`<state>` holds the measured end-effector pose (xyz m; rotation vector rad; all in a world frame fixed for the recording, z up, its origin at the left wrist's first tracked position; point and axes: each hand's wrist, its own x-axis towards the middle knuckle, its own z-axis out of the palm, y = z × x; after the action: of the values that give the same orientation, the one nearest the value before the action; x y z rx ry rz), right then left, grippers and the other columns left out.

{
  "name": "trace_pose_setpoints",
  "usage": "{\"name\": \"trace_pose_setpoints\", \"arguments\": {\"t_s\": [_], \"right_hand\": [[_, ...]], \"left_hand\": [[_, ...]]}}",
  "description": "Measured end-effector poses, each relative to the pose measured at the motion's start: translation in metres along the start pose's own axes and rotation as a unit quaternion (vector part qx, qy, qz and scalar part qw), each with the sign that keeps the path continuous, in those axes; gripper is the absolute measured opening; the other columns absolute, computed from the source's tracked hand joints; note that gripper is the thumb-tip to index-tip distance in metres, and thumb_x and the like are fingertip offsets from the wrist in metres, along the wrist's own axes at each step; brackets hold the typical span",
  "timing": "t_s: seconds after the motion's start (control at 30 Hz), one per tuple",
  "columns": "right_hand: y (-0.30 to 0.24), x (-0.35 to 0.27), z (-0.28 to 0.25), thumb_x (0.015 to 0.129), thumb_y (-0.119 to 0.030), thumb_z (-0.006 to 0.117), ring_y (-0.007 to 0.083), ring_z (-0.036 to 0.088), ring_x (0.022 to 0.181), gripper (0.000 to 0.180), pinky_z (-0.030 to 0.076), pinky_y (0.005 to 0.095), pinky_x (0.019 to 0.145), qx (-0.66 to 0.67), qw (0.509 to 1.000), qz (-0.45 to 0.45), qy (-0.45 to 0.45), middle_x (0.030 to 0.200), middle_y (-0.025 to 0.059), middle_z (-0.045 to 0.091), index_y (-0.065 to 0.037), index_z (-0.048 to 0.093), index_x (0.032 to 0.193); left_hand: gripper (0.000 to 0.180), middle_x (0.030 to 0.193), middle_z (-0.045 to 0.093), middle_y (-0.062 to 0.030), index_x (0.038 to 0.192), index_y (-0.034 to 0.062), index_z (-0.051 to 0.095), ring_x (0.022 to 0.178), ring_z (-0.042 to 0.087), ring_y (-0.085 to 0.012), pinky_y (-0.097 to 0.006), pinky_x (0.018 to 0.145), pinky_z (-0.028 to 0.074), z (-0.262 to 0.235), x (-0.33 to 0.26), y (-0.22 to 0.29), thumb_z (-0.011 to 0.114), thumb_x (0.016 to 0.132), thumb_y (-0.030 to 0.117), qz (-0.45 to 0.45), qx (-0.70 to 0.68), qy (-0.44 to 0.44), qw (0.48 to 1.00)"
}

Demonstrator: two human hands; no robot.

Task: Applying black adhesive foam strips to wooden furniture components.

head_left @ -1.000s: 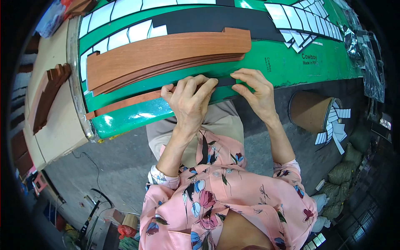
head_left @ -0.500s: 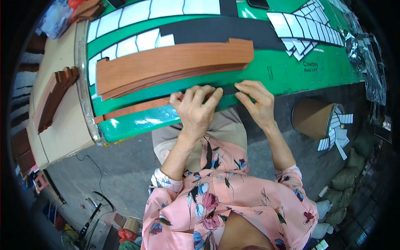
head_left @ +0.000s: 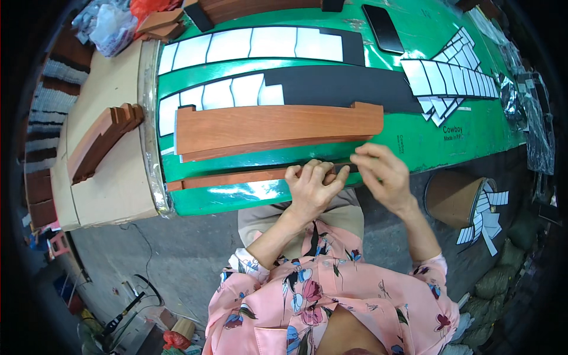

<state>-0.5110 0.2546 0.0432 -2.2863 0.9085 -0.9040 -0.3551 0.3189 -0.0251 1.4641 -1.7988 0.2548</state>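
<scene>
Near the front edge of the green tabletop [head_left: 204,207] lies a narrow reddish-brown wooden piece [head_left: 236,177], seen along its edge. My left hand [head_left: 313,186] has its fingers curled over the right part of this piece, gripping it. A dark strip shows just past those fingertips. My right hand [head_left: 384,177] is close by at the right, thumb and fingers drawn together beside the dark end; what they pinch, if anything, is too small to tell. Behind both hands rests a stack of curved wooden boards [head_left: 278,127], notched at the top corners.
Dark panels with white pieces [head_left: 272,44] lie farther back, near a black phone [head_left: 383,28]. White-and-black strips [head_left: 452,80] are heaped at right. Curved wooden parts [head_left: 103,142] sit on cardboard [head_left: 124,183] at left. A brown bin [head_left: 452,198] with white scraps stands on the floor.
The view has shifted, so the table appears lower and farther right. My right hand has drawn slightly away from the left one. The left keeps its grip on the wooden piece.
</scene>
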Motion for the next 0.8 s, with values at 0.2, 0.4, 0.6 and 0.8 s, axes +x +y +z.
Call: {"name": "trace_pose_setpoints", "arguments": {"t_s": [0.2, 0.4, 0.6, 0.8], "right_hand": [[-0.002, 0.149, 0.040, 0.078, -0.005, 0.062, 0.0328, 0.062, 0.082, 0.013, 0.051, 0.0395, 0.068, -0.061, 0.984, -0.122, -0.118, 0.087, 0.0161, 0.061, -0.002, 0.063, 0.091], [0.046, 0.196, 0.109, 0.076, -0.013, 0.068, 0.0313, 0.062, 0.083, 0.020, 0.052, 0.0395, 0.072, -0.255, 0.921, -0.035, -0.293, 0.089, 0.0128, 0.062, -0.001, 0.061, 0.091], [0.047, 0.198, 0.122, 0.077, -0.006, 0.063, 0.0340, 0.064, 0.076, 0.012, 0.053, 0.0408, 0.067, -0.280, 0.908, -0.117, -0.287, 0.079, 0.0198, 0.062, 0.005, 0.059, 0.078], [0.059, 0.201, 0.116, 0.078, -0.004, 0.053, 0.0351, 0.064, 0.073, 0.010, 0.053, 0.0415, 0.067, -0.305, 0.893, -0.166, -0.287, 0.076, 0.0205, 0.062, 0.004, 0.059, 0.077]], "left_hand": [[0.033, 0.084, 0.056, 0.0019, 0.100, 0.0218, 0.065, 0.079, 0.054, -0.0140, -0.035, 0.071, 0.030, 0.012, 0.015, 0.012, 0.060, 0.068, 0.016, 0.013, -0.047, 0.016, 0.999], [0.032, 0.094, 0.058, -0.0028, 0.104, 0.0205, 0.064, 0.087, 0.056, -0.0205, -0.041, 0.075, 0.038, 0.008, 0.019, 0.026, 0.056, 0.074, 0.019, -0.018, -0.064, -0.037, 0.997], [0.034, 0.100, 0.059, -0.0027, 0.098, 0.0242, 0.065, 0.094, 0.056, -0.0213, -0.044, 0.087, 0.037, -0.078, -0.016, -0.038, 0.070, 0.066, 0.015, 0.050, -0.153, 0.051, 0.986], [0.023, 0.107, 0.054, -0.0110, 0.103, 0.0062, 0.059, 0.097, 0.054, -0.0238, -0.040, 0.082, 0.043, -0.127, -0.041, -0.120, 0.061, 0.081, 0.001, -0.174, 0.005, 0.180, 0.968]]}}
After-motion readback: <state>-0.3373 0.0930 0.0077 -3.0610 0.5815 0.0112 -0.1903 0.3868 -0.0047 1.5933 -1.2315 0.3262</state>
